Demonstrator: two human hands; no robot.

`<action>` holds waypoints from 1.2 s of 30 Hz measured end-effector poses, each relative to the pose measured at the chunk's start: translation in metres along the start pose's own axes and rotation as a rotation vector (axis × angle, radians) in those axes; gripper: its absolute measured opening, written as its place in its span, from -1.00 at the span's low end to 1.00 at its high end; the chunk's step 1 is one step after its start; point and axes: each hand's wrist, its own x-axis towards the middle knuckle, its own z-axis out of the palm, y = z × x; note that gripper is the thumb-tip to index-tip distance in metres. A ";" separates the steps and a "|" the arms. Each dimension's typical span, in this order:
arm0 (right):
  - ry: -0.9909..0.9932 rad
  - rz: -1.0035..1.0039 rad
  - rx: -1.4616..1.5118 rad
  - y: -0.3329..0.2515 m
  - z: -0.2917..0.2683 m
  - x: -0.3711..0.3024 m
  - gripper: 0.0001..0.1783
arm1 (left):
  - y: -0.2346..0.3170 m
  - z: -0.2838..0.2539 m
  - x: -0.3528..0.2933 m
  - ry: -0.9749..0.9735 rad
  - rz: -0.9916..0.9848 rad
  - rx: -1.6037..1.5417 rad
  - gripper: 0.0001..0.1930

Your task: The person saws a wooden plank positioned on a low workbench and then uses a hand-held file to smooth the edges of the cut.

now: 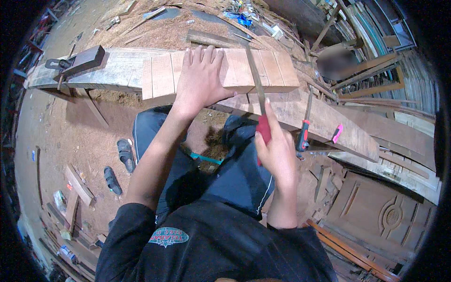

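A pale wooden block (pixel 159 75) with several straight lines across its top lies on a long, thick plank (pixel 123 66). My left hand (pixel 203 80) rests flat on the block, its fingers spread over the top and its thumb at the near edge. The red handle (pixel 264 129) of a narrow-bladed handsaw (pixel 256 75) is gripped in my right hand (pixel 277 152). Its blade points away from me across the right part of the block. Whether the blade sits in a cut, I cannot tell.
On the plank's right part lie a screwdriver-like tool (pixel 304 131) with a red and black handle and a small pink object (pixel 337 133). A hand plane (pixel 84 62) stands at its left end. Sandals (pixel 125 155) and wood scraps (pixel 80 184) lie on the floor. A carved panel (pixel 376 214) is at right.
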 end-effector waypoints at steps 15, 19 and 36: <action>0.033 -0.059 -0.086 -0.013 0.007 0.032 -0.07 | -0.003 0.005 0.003 0.039 0.017 0.064 0.22; -0.053 0.029 -0.072 -0.008 -0.008 -0.013 -0.04 | -0.001 0.007 0.001 0.043 0.016 0.071 0.23; 0.031 0.004 0.025 0.003 0.003 -0.019 -0.10 | -0.002 0.009 0.002 0.046 0.045 0.077 0.22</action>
